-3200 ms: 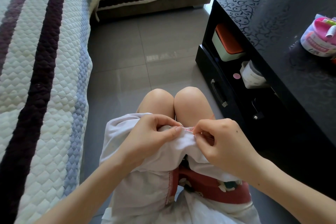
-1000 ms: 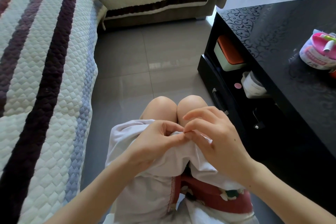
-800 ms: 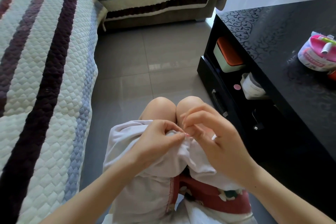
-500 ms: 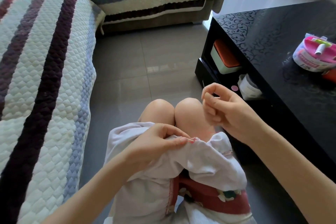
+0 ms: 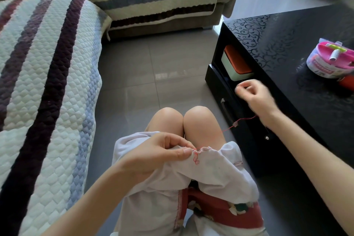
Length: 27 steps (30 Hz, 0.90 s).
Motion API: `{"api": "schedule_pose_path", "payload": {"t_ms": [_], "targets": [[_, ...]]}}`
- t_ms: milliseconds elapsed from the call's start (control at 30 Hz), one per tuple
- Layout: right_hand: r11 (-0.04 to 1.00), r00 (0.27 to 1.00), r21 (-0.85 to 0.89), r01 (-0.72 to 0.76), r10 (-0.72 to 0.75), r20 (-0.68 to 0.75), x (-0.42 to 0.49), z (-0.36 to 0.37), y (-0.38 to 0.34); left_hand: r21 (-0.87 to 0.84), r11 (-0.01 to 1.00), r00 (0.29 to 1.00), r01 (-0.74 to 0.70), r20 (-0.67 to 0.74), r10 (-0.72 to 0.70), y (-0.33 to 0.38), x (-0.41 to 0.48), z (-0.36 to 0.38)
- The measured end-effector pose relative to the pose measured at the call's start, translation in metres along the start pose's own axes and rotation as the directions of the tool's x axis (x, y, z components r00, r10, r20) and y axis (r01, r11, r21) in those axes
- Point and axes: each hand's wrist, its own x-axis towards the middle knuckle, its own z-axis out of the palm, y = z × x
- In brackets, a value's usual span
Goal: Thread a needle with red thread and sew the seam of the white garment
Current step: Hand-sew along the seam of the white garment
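1. The seam (image 5: pixel 204 148) of the garment (image 5: pixel 210 170), on the lap (image 5: pixel 203 130), is pinched by the left hand (image 5: pixel 157 154).
2. The right hand (image 5: pixel 254 96) is raised, fingertips (image 5: pixel 238 87) pressed together, probably on the needle, which cannot be made out.
3. The thread (image 5: pixel 240 120) is stretched from seam to that hand: a stitch is judged half-pulled.
4. Next, slack is to be taken up gently, without puckering.

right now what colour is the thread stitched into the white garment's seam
The thread is red; it shows best in the head view.
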Motion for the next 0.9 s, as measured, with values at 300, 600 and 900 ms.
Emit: {"api": "schedule_pose_path", "payload": {"t_ms": [300,600,900], "targets": [[0.981,0.673,0.104,0.164,-0.188,0.715,-0.108,0.030,-0.066,0.066,0.998,0.999,-0.014,0.041,0.011,0.008,-0.002,0.003],[0.974,0.759,0.027,0.224,-0.192,0.622,-0.087,0.029,-0.060,0.019,1.000,1.000,0.015,0.000,-0.015,0.009,-0.005,0.002],[0.879,0.939,-0.360,0.312,-0.228,0.258,-0.081,0.037,-0.031,0.015,0.999,0.998,0.041,-0.053,-0.040,0.007,-0.004,0.000]]}}
